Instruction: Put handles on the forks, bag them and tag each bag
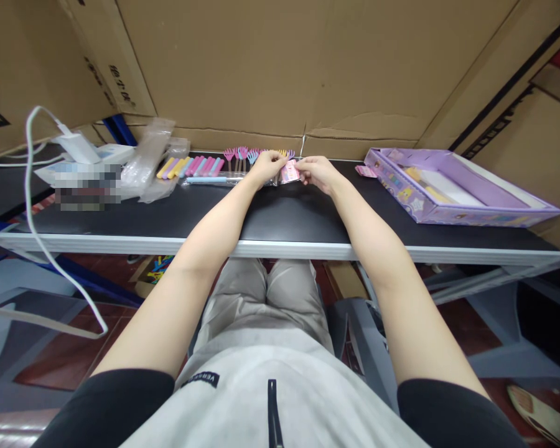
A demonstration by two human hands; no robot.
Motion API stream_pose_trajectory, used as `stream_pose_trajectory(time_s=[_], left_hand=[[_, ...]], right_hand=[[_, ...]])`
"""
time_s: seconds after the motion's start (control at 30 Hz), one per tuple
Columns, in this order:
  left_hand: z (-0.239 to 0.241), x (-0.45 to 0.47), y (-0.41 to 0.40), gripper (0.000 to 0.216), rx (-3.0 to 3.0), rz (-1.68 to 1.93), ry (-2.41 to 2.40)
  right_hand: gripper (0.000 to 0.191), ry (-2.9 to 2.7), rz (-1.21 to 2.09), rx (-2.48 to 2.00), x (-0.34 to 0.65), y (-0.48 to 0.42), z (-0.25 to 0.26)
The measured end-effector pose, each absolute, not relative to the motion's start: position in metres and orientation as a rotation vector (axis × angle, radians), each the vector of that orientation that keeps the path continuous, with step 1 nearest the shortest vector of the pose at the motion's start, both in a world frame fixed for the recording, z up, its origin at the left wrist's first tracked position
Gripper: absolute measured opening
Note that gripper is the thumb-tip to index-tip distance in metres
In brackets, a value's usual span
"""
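Observation:
Over the back half of the black table, both my hands meet at a small pink printed card (290, 171) at the end of a clear plastic sleeve. My left hand (267, 167) is closed on the sleeve, just left of the card. The fingertips of my right hand (321, 173) pinch at the card's right edge. A blue handle (206, 180) shows at the left end of the sleeve, lying flat on the table. Behind it lies a row of back scratchers with pink, blue, yellow and purple claws (242, 154) and coloured handles (191, 167). My left hand hides part of the row.
Clear plastic sleeves (144, 165) lie at the left, beside a white charger (78, 148) with a looping cable. At the right stands a purple printed box (415, 202) with yellow things inside, a pink card (366, 171) beside it. Cardboard (280, 68) walls the table's back.

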State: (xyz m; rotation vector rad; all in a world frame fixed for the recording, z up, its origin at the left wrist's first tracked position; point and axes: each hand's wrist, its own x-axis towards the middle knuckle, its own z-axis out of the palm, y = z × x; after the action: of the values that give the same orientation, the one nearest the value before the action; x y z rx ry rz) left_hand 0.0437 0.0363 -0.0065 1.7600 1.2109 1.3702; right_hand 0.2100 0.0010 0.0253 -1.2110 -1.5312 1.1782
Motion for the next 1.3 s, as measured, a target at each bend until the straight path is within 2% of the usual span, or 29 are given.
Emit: stream_pose_trajectory(time_s=[0.47,0.73,0.93,1.3], left_hand=[[-0.009,0.043,0.039,0.032,1.796,1.408,1.225],[-0.010,0.042,0.040,0.028,1.801,1.405,1.227],[-0.009,0.044,0.039,0.033,1.806,1.414,1.234],[-0.010,0.041,0.040,0.027,1.789,1.404,1.197]], right_hand=[[0.037,-1.560,1.112,-1.252,0.208,0.001,0.024],[0.030,-1.521,1.201,-1.226,0.206,-0.002,0.026],[0.031,-1.520,1.131,-1.240,0.205,-0.002,0.026],[0.033,-1.527,1.099,-1.208,0.207,0.000,0.023]])
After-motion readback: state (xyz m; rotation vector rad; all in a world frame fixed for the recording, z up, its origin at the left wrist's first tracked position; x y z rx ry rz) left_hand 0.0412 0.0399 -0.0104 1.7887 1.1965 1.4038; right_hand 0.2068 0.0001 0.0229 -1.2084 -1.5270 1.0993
